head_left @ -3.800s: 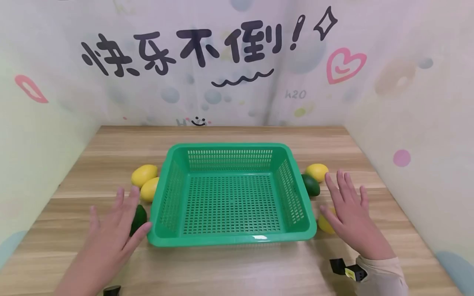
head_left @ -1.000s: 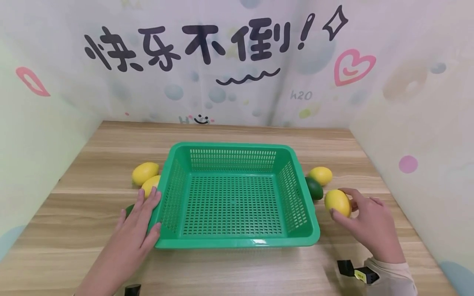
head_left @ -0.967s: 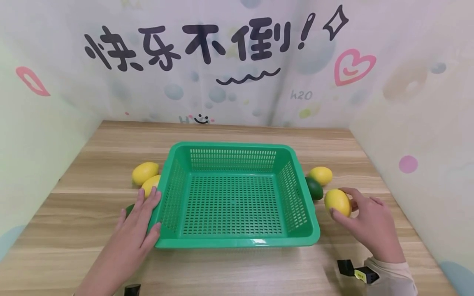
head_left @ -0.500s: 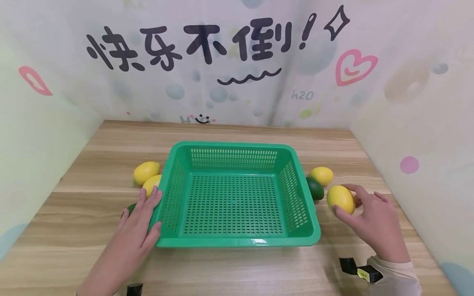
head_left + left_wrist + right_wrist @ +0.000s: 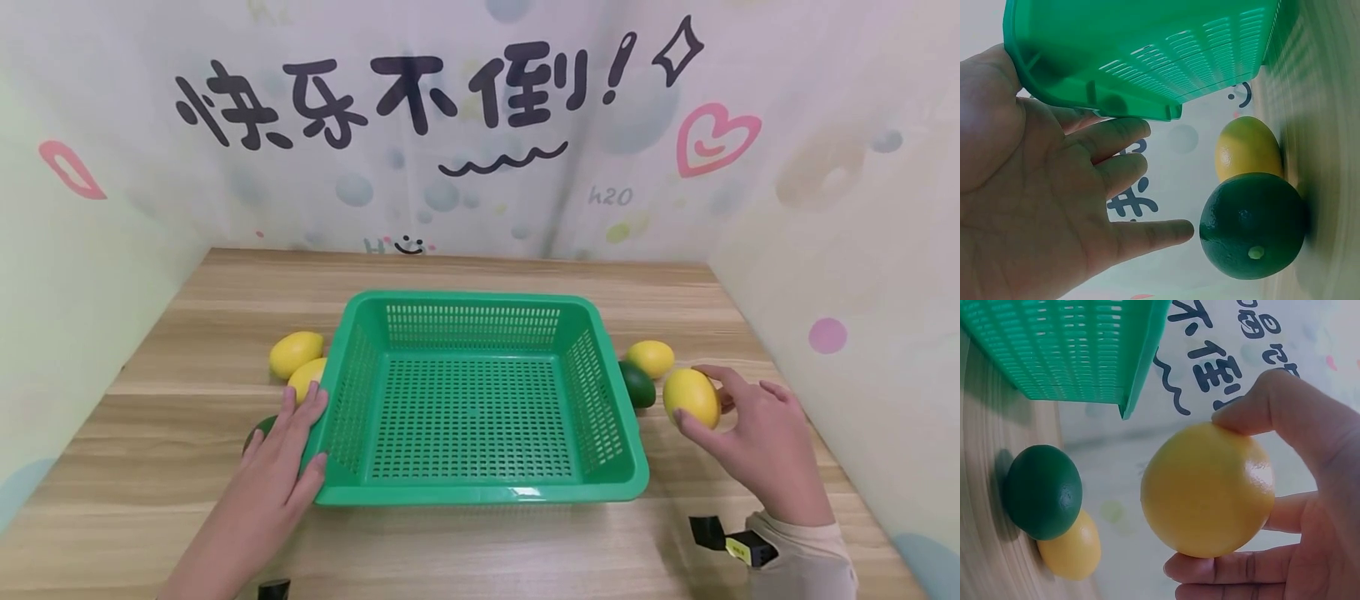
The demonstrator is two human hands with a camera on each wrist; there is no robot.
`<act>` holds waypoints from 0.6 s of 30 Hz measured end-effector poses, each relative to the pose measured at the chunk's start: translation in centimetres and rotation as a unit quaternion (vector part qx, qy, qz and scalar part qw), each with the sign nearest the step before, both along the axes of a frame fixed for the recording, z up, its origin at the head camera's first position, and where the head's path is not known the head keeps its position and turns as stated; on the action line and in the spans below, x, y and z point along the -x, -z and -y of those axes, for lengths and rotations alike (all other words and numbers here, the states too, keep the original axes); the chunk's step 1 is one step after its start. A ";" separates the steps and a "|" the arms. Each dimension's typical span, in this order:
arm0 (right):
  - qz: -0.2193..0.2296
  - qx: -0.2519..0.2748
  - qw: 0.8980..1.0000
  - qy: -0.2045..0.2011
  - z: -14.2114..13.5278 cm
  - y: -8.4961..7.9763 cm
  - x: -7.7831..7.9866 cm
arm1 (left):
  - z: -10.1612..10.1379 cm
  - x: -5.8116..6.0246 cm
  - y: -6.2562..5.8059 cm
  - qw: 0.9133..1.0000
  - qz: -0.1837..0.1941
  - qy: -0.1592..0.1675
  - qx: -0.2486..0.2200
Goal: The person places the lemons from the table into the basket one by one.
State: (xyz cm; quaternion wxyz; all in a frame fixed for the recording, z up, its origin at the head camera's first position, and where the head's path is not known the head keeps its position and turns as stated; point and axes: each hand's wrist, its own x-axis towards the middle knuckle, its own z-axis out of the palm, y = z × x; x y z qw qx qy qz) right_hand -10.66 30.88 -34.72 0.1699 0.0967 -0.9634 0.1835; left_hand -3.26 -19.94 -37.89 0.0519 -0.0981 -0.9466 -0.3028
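My right hand [image 5: 768, 446] pinches a yellow lemon [image 5: 690, 398] between thumb and fingers, right of the green plastic basket [image 5: 480, 493]. In the right wrist view that lemon [image 5: 1207, 490] is held off the table. My left hand [image 5: 266, 483] rests on the basket's left rim with its fingers extended. Below it, a dark green fruit [image 5: 1254, 228] with a pale stem end lies near the little finger, mostly hidden by the hand in the head view. Behind that fruit are two lemons, one farther back [image 5: 296, 354] and one against the basket [image 5: 306, 379].
Right of the basket, a second dark green fruit [image 5: 637, 385] lies against a lemon [image 5: 651, 358]. The slotted basket holds no fruit. Everything stands on a wooden table [image 5: 450, 550], with printed fabric walls [image 5: 480, 208] at the back and sides.
From 3.8 seconds ago, my left hand has come onto the basket rim, and my right hand has taken hold of the lemon. Over the last second the lemon has risen slightly.
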 end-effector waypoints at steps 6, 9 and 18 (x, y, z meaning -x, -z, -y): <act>-0.009 0.002 1.000 -0.005 0.1 -0.3 0.2 | -0.1 0.0 0.0 1.000 0.002 -0.003 0.000; -0.018 0.002 1.000 -0.009 0.2 -0.4 0.3 | -0.1 0.0 -0.1 1.000 0.005 -0.004 0.003; -0.039 -0.004 0.999 -0.021 0.6 -0.7 0.4 | -0.1 -0.1 -0.1 1.000 0.009 -0.005 -0.001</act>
